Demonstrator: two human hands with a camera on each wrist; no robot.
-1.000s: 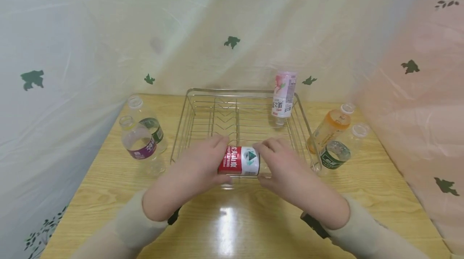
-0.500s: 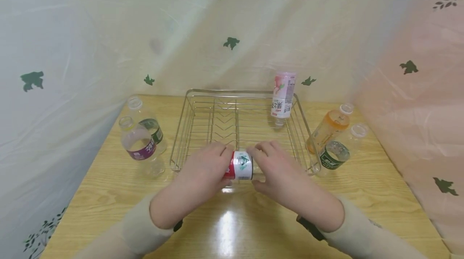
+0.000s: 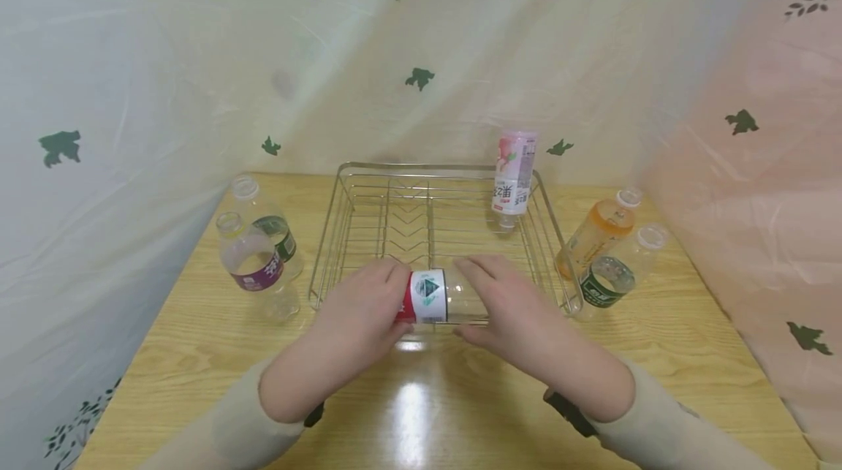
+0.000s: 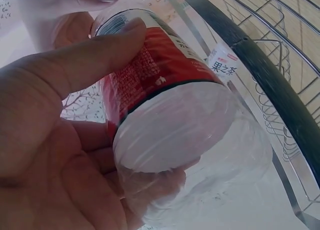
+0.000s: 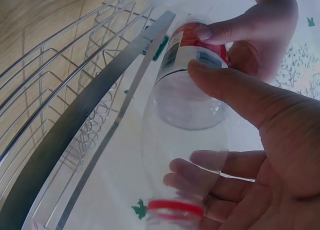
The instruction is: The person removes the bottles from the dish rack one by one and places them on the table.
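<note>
Both hands hold a clear plastic water bottle (image 3: pixel 427 297) sideways, close over the front rim of the wire rack. Its red and white label faces up, partly covered by my left hand (image 3: pixel 365 309). That hand grips the label and base end, thumb across the red part in the left wrist view. Around the shoulder end curls my right hand (image 3: pixel 513 309), its thumb (image 5: pixel 215 82) at the label's edge and its fingers behind the clear plastic. A red ring circles the bottle neck (image 5: pixel 175 210) in the right wrist view, with no cap showing below the ring.
The wire rack (image 3: pixel 421 166) has a pink peach-drink bottle (image 3: pixel 515 170) standing upside down at its back right. Left of it stand a purple-label bottle (image 3: pixel 259 273) and a green-label bottle (image 3: pixel 281 236). On the right are an orange bottle (image 3: pixel 595 232) and another green-label bottle (image 3: pixel 608 281).
The bottle has shifted slightly left and toward the person. My left hand covers more of the red label, while my right hand drew in, then moved back right, exposing more clear plastic.
</note>
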